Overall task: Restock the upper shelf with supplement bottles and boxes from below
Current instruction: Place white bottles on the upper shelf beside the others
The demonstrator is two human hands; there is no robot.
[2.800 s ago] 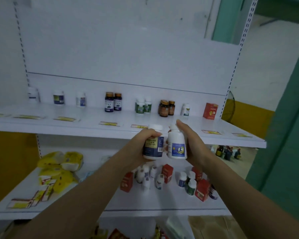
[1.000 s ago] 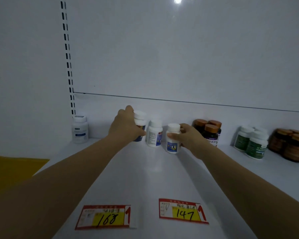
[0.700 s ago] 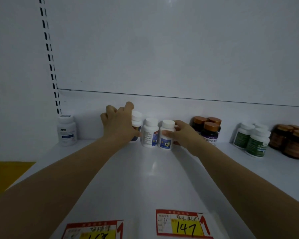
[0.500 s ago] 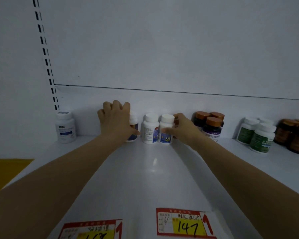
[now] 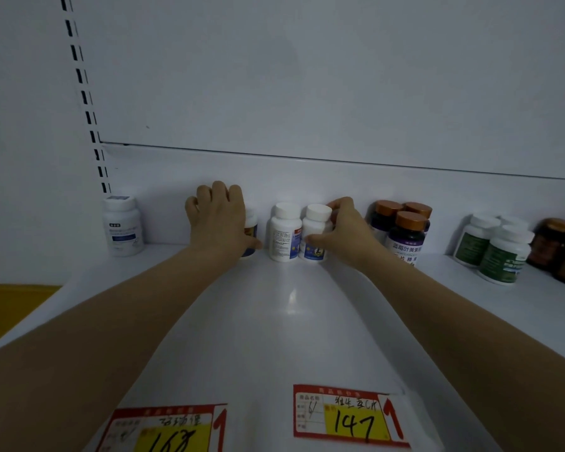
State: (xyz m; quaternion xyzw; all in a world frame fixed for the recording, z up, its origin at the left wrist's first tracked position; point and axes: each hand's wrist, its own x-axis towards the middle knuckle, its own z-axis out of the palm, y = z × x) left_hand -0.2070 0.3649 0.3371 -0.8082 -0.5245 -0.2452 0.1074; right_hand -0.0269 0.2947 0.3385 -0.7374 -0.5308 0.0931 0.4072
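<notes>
At the back of the upper shelf (image 5: 274, 321), the left hand (image 5: 219, 220) curls its fingers (image 5: 221, 192) over a half-hidden bottle (image 5: 251, 228); the right hand (image 5: 343, 233) grips a white-capped bottle (image 5: 313, 228) standing just beside a neighbour bottle (image 5: 285, 233).

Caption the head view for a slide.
Left hand grips a dark-labelled bottle and right hand a white-capped bottle at the back of the upper shelf.

Two red-and-yellow price tags lie at the near edge: the left tag (image 5: 167, 429) is cut off by the frame, the right tag (image 5: 349, 414) reads 147. A slotted upright (image 5: 85, 102) runs up the far left beside the white back panel (image 5: 307, 76). A yellow surface (image 5: 10, 308) shows low at left.
</notes>
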